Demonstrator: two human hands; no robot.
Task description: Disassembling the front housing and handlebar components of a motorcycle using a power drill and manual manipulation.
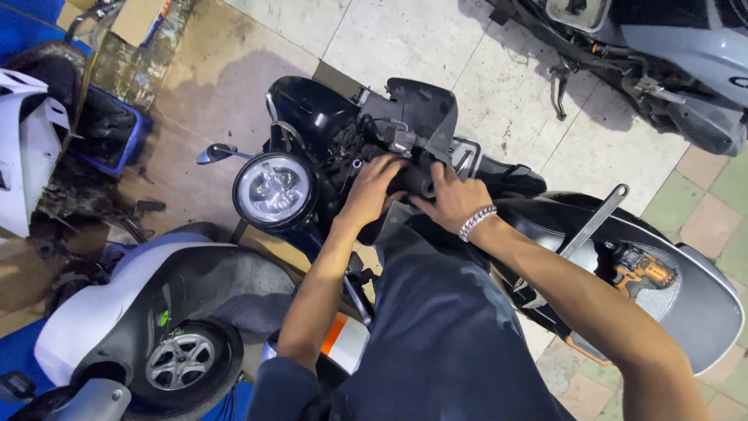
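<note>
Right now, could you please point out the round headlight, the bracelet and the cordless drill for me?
Round headlight [273,189]: head view, centre of the lens.
Bracelet [477,221]: head view, silver links on the right wrist.
Cordless drill [643,271]: head view, orange body lying on the seat.

The floor [405,39] is laid with large pale stone slabs, joined at the right by smaller green and pink tiles [713,206]. A black scooter [327,125] is stood on it at the middle, a white scooter [117,312] at lower left and a grey scooter [670,54] at upper right. A stained, darker patch is seen at the left, where a blue crate [117,132] and a cardboard box [136,17] are set down amid small dark bits.
</note>
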